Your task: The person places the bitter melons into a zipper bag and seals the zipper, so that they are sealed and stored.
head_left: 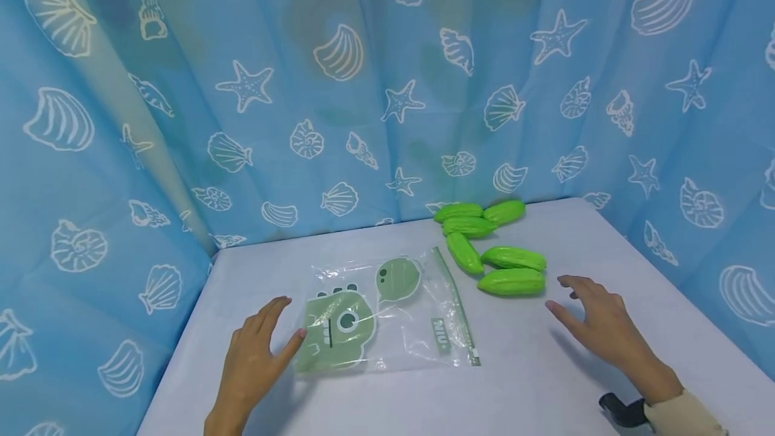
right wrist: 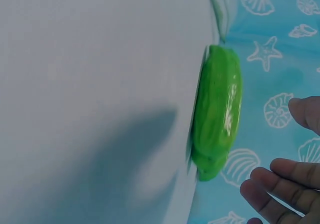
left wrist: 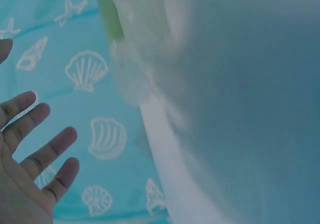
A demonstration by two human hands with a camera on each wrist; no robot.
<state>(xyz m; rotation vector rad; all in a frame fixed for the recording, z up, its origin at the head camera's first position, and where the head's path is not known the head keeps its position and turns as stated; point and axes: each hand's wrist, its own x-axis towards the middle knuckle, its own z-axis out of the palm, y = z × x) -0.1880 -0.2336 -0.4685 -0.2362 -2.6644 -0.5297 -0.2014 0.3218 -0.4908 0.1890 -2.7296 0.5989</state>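
We judge the step in hand to be a reach in which nothing has been gripped; a grip would call for lowering the hands and closing the fingers. Nearest us, the bare left hand (head_left: 251,348) has its fingers extended, thumb parted, grasping nothing; its thumb tip lies at the bag's left edge, and we cannot tell from the head view whether they touch. The bare right hand (head_left: 611,328), below a beige cloth sleeve (head_left: 684,416), has its fingers loosely bent and parted from the thumb, likewise empty, just beside the nearest green piece and apart from it. Between the hands, the clear plastic zip bag with green cartoon print (head_left: 399,335) lies flat on the white-covered table (head_left: 533,375). Beyond its right end we count six glossy, bright green, ridged oblong pieces (head_left: 512,282): two side by side nearest us, one slanting, three clustered farthest back. Behind stands the blue fabric curtain with white seashell and starfish outlines (head_left: 418,140).
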